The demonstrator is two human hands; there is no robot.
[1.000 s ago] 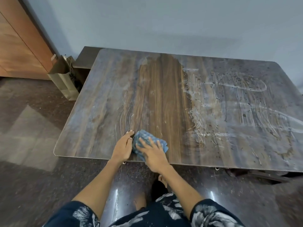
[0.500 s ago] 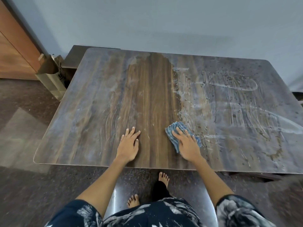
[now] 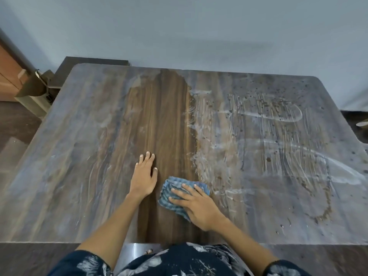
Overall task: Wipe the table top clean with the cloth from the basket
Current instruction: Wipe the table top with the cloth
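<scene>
A wood-grain table top (image 3: 79,156) fills the view. A dark clean strip runs down its middle; the right half carries white streaks and brown specks, and the left part looks hazy. A crumpled blue checked cloth (image 3: 173,194) lies near the front edge at the right border of the clean strip. My right hand (image 3: 199,208) presses flat on the cloth, fingers spread over it. My left hand (image 3: 144,176) rests palm-down on the bare wood just left of the cloth, fingers together, holding nothing. No basket is in view.
A grey wall stands behind the table. At the back left a low dark bench (image 3: 83,62) and a beige box-like object (image 3: 33,96) sit beside a wooden door (image 3: 8,76). The floor is dark polished stone.
My right hand slid the cloth right to the streaked area, then back left toward the clean strip. My left hand stayed flat on the table. The camera moved closer.
</scene>
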